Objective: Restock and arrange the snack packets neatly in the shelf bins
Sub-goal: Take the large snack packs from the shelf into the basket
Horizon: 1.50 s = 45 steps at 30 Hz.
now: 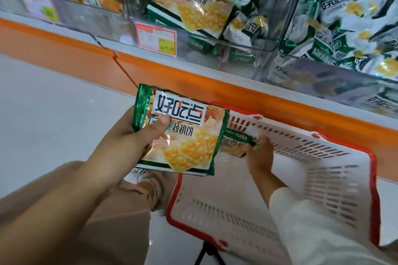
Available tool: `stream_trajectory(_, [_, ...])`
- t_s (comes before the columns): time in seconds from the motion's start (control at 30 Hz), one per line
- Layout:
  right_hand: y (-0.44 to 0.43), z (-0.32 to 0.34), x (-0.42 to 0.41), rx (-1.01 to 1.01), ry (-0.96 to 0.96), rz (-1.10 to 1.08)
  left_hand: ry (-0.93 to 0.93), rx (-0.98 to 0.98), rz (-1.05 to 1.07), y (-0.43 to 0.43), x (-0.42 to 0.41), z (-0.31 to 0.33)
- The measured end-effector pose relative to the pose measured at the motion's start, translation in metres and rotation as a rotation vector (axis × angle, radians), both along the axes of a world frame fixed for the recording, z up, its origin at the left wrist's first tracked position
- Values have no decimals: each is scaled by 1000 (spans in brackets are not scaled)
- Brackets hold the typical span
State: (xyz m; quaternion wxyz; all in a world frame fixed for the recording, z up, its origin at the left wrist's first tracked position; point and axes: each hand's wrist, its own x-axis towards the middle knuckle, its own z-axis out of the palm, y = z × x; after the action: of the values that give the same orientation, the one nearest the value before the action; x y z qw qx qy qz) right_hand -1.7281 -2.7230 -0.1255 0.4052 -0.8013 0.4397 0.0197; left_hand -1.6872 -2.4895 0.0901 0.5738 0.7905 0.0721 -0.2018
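1. While the left hand (139,135) clamps a large green-edged snack packet (183,135) just above the left side of the white, red-rimmed basket (373,178), the right hand (259,153) reaches down inside that basket.
2. The left thumb lies across the packet's printed front and the fingers are tucked behind it. The packet faces up.
3. Inside the basket, near its far wall, the right hand's fingers curl around the end of a second packet (234,142) of the same design. Motion blur hides the finer detail of the grip.
4. The 2 hands are apart, each holding 1 packet, and the raised packet partly covers the second one.
5. Beyond the basket and higher up runs an orange shelf edge (215,84), with clear plastic bins above it.
6. The middle bin (237,47), beyond the basket's far-left corner, holds a large matching packet (193,6) lying on smaller wrapped packs. A red-and-yellow price tag (156,37) sits on its front.
7. The right bin (318,75), beyond the basket's far-right side, is heaped with small white-and-green packs.
8. Just left of the basket, a beige shoe (150,185) stands on the pale floor.
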Motion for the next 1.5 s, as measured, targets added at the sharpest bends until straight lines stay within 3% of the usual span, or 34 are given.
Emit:
stream_trajectory(0.07, [2,29,-11,77,-88,-21,56,18,-90,-3,-7,-8])
stream_trajectory(0.17, [10,78,-28,742,-237,-7,139,35,-190,-10,-17,-29])
stream_trajectory(0.23, [11,103,-40,929,-275,132,197,-4,-207,-16,-23,-41])
stream_trajectory(0.37, [-6,129,-52,713,-181,354,199,-81,-221,-30,-35,-64])
stream_trajectory(0.5, [-27,92,-63,500,-2,304,-74,342,-343,-26,-41,-113])
stream_trajectory(0.57, [-22,62,-66,378,51,250,-8,420,-341,-18,-42,-129])
stream_trajectory(0.67, [-7,25,-58,299,78,212,146,379,-330,-6,-43,-146])
stream_trajectory(1.03, [13,-41,-17,184,123,26,177,469,-425,-1,-31,-162])
stream_trajectory(1.13, [6,-27,-21,183,126,29,195,453,-449,-5,-28,-150])
stream_trajectory(1.23, [0,7,-28,191,60,129,92,456,-447,-13,-20,-129])
stream_trajectory(1.5, [0,168,-23,104,-412,329,-357,523,-661,-1,30,-3])
